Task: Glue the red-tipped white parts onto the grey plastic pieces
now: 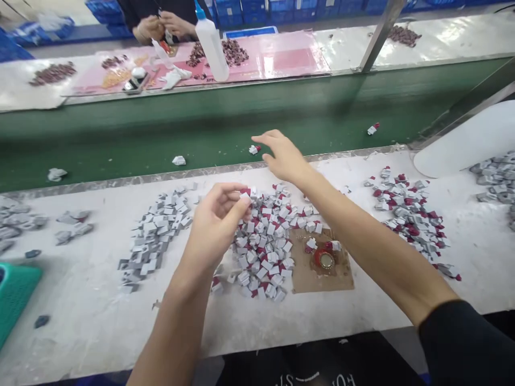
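My left hand is closed, its thumb and fingers pinching a small grey and dark-red plastic piece. Below it spreads a pile of like grey and red pieces. Out over the edge of the green conveyor belt, my right hand has its fingers apart and nothing visible in them. Just beyond its fingertips a grey and red piece lies on the belt. Left of my left hand is a pile of plain grey pieces.
A brown board carries a round metal-rimmed cap. More red-grey pieces lie rightward beside a white cylinder. A green basket stands left. Across the belt, a co-worker's hands work near a white bottle.
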`<state>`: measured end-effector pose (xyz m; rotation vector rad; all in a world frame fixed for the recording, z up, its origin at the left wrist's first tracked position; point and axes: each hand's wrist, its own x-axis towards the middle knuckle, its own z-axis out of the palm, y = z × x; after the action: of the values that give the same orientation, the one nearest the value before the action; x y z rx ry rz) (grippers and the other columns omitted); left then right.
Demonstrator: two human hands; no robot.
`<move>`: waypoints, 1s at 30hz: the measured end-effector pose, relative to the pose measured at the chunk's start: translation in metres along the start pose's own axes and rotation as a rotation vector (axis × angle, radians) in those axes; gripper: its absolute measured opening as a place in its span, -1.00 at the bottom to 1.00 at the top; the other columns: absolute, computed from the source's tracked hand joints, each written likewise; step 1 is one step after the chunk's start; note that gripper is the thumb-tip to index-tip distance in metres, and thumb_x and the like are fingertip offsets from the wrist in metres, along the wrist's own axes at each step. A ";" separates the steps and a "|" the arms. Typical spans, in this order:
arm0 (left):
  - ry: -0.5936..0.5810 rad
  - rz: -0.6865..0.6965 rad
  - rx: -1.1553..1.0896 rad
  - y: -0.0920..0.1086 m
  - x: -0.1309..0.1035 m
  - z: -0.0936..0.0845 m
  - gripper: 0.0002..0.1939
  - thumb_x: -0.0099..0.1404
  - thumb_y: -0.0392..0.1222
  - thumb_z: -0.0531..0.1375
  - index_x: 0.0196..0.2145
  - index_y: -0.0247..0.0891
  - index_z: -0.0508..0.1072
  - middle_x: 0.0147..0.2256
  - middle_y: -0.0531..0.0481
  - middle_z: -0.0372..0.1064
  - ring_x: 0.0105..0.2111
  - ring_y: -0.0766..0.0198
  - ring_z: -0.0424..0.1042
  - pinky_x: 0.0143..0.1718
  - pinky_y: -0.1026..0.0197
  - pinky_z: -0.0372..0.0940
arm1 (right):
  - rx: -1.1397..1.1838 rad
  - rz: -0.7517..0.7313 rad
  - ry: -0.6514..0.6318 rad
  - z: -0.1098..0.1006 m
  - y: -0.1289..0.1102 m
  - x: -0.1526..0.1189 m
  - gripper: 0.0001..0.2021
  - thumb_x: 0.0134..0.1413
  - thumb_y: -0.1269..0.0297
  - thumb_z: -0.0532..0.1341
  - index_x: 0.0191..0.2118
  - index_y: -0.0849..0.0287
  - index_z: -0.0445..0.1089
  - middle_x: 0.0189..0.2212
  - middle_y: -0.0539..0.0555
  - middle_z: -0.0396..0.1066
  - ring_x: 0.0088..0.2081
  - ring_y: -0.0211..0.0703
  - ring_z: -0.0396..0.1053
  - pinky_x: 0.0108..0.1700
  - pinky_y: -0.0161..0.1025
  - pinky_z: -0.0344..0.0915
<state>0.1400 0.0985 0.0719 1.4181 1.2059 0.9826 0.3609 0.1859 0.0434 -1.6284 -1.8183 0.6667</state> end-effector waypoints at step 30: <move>-0.267 0.050 0.238 0.027 0.067 0.099 -0.73 0.33 -0.42 0.48 -0.06 -0.17 0.67 0.12 -0.21 0.63 0.00 -0.07 0.63 0.11 -0.11 0.52 | 0.863 0.378 0.543 -0.054 0.010 -0.246 -0.66 0.25 -0.04 0.66 0.02 -0.01 0.79 -0.17 0.08 0.79 -0.13 0.11 0.83 0.03 0.16 0.85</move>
<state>0.2523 0.1464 0.0797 1.7133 1.1180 0.6715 0.4230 -0.0581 0.0476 -1.3443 -0.6733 0.8939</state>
